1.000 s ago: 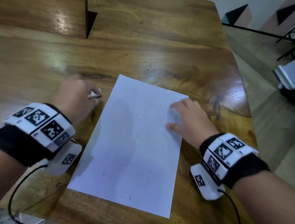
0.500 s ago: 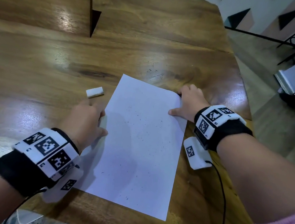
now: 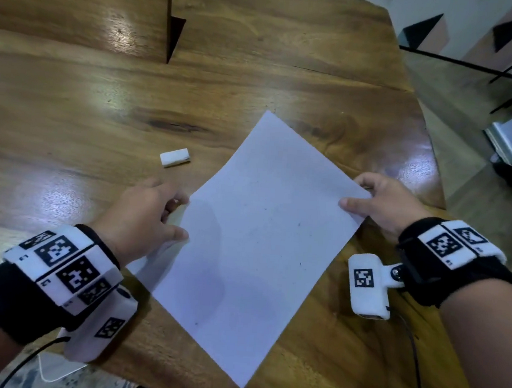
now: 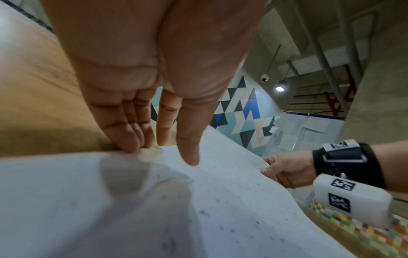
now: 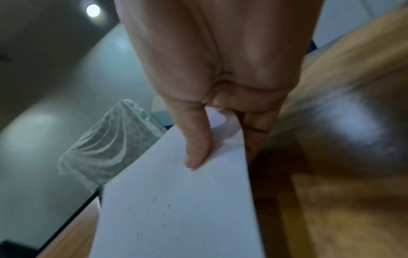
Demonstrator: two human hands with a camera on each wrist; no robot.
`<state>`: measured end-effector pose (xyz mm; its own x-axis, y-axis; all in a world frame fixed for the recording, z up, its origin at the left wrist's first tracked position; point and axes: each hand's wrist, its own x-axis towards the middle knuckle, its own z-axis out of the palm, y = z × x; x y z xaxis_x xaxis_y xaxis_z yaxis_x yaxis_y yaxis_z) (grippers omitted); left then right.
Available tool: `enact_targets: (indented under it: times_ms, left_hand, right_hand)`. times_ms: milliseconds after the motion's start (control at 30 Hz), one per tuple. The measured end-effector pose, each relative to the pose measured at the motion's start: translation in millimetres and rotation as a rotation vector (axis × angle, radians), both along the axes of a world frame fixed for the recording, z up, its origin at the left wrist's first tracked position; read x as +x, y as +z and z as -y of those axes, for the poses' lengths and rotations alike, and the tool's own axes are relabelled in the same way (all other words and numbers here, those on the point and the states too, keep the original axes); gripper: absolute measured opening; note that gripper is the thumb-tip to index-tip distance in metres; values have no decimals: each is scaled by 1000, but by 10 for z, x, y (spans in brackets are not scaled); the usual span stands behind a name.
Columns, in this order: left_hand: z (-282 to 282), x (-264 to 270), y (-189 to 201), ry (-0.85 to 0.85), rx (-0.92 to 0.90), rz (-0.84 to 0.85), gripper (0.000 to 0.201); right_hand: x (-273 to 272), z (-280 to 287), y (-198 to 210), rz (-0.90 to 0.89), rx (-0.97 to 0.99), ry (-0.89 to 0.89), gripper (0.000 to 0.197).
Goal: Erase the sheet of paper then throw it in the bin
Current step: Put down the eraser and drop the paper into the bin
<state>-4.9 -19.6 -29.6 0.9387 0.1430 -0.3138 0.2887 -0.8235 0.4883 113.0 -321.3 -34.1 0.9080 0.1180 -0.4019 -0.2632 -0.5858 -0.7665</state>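
Near the table's [image 3: 71, 112] right edge, sheet of paper [image 3: 254, 239] lifted, bowed; right hand [image 3: 382, 203] pinches its corner, left hand [image 3: 143, 212] pinches opposite edge, likely for crumpling. Eraser [image 3: 175, 157] lies discarded, mid-table.

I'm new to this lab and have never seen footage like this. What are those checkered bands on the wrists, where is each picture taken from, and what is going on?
There is no machine here: a person works with bare hands. The checkered bands hold small cameras. One picture comes from a camera on the head, looking down; the other two look along each hand from the wrist. On the wooden table lies a white eraser. The left hand and the right hand each pinch an edge of the sheet of paper, thumb on top, and it is bowed and partly lifted. Small dark specks dot the sheet. No bin is clearly in view.
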Motion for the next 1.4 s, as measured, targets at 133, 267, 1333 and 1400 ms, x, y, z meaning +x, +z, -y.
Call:
enact_targets:
  times_ms: [133,267,1333,1400]
  left_hand:
    - [-83,-22,-26,-7,-81,-31,42]
    - [-123,5,-54,-7,-45,-36,43]
    - [-784,-1078,-138,535,-856,3,69]
    - [-856,-1275,-135,589,-868,29,60]
  right_hand:
    - [-4,126,-38,-126,285,-96,25]
    - [-18,216,-78,-168,378,-144,22]
    - [-435,-241,68,-376,411,-96,19]
    - [-551,-410,64,-368,429,-72,24]
